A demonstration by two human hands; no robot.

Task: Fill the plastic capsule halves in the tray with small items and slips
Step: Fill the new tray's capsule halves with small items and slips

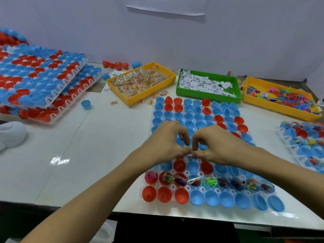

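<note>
Here, over the middle of the tray, left hand and right hand meeting thumb to thumb, fingers curled downward. Pinched between the thumbs and forefingers of both, a small clear packet with coloured bits inside; exact contents too small to tell. Below the hands, on the white table, rows of red and blue capsule halves sitting open side up in the tray. Nearest row: three red, then blue, all bare inside. Next row up: filled halves holding small coloured toys and wrappers. Further rows, from the hands to the far edge, bare.

Behind the tray, three bins side by side: a yellow bin of clear candy packets at left, a green bin of white printed slips in the middle, a second yellow bin of small coloured plastic toys at right. A few packets scattered on the table between the first bin and the tray.

At far left, stacked trays of red and blue halves, tilted on one another. One loose blue half just beside them; several loose red ones and a blue one by the wall. At far right, part of another tray with filled halves, cut off by the edge. A paper sheet fixed on the wall above.
</note>
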